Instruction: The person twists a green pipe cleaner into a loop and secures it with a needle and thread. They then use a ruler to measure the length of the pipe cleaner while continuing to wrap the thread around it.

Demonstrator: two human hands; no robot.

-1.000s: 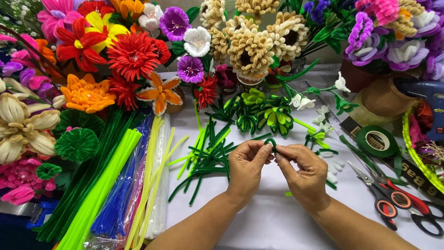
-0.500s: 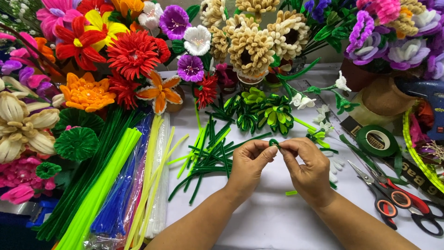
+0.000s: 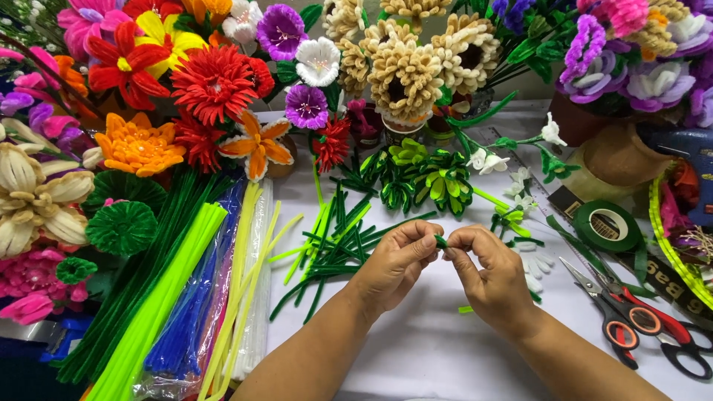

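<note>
Left edge, nine o'clock: finished pipe-cleaner flowers (image 3: pixel 137 145), with bundled uncut stems (image 3: pixel 160 297) lying below them. Centre: a heap of cut dark green lengths (image 3: pixel 334 245), with completed green leaf clusters (image 3: pixel 427 178) at twelve o'clock of the hands. Left hand (image 3: pixel 394 263) and right hand (image 3: pixel 494 275) meet fingertip to fingertip, both pinched narrow on one short green piece (image 3: pixel 441 240) above the white table (image 3: pixel 416 349). That piece appears barely shaped; many lengths remain unworked. Right, three o'clock: green tape roll (image 3: pixel 607 226), red-handled scissors (image 3: pixel 639 323).

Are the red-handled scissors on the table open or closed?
Closed. The red-handled scissors lie flat on the white table, right of the right hand, with the blades together in one point.
</note>
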